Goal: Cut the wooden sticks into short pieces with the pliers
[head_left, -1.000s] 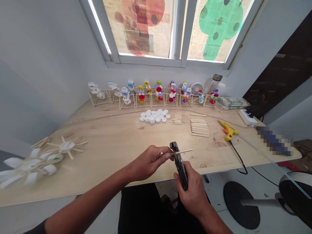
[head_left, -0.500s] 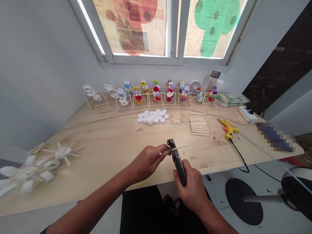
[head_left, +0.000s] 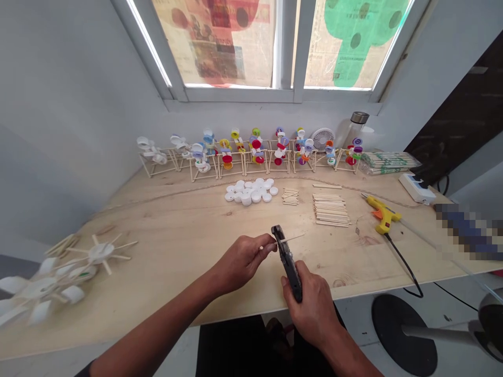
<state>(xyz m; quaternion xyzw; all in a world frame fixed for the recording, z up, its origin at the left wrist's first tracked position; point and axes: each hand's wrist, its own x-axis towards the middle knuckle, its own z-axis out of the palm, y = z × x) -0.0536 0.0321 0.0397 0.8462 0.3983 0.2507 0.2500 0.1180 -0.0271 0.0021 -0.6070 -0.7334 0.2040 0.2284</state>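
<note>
My left hand [head_left: 241, 264] pinches a thin wooden stick [head_left: 291, 239] between thumb and fingers, and the stick's tip pokes out on the hand's far side. My right hand [head_left: 310, 309] grips a black plier-type cutter [head_left: 288, 263] upright, with its jaws at the stick. The stick passes through the jaws, and the two hands nearly touch there. Beyond the hands, a stack of wooden sticks [head_left: 330, 209] and a pile of white bottle caps [head_left: 250, 191] lie on the plywood table [head_left: 168, 230].
Along the back of the table stands a row of bottle-cap models on stick frames [head_left: 251, 154]. A yellow glue gun [head_left: 382, 215] with a black cord lies at right, near a power strip [head_left: 416, 188]. Blurred white cap-and-stick wheels [head_left: 98, 253] lie at left.
The whole view has shifted slightly as my head moved. Both hands keep their hold on the stick and cutter.
</note>
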